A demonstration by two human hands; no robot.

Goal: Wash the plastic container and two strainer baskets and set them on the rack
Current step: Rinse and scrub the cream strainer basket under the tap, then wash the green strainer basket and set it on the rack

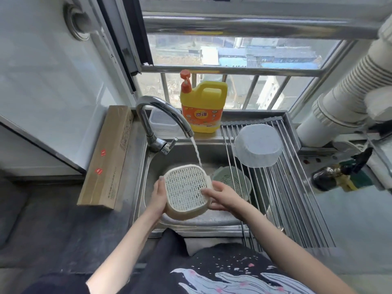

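Now, at the sink: label by label.
Left hand (pixel 159 195): curled round the left edge of the white strainer basket (pixel 186 190), thumb on the rim, fingers hidden behind it.
Right hand (pixel 220 197): holding the basket's right side, fingers stretched nearly straight across the lower right of the slotted bottom; thumb placement unclear.
White strainer basket: held over the near part of the sink (pixel 169 158), tilted with its slotted bottom facing up toward the camera.
Water stream (pixel 196 152): falling from the faucet (pixel 158 117) and striking the basket's far right corner.
Green strainer basket (pixel 232 181): lying in the sink to the right of the white one, partly under the rack (pixel 297 187).
Plastic container (pixel 257 145): pale and translucent, upside down on the far part of the rack, well apart from both hands.
Rack: row of metal rods spanning the right side of the sink.
Detergent jug (pixel 202 108): yellow with an orange pump, on the ledge behind the sink, just right of the faucet.
Clear lidded box (pixel 162 122): behind the faucet, left of the jug.
Cardboard box (pixel 107 158): long, lying on the table left of the sink.
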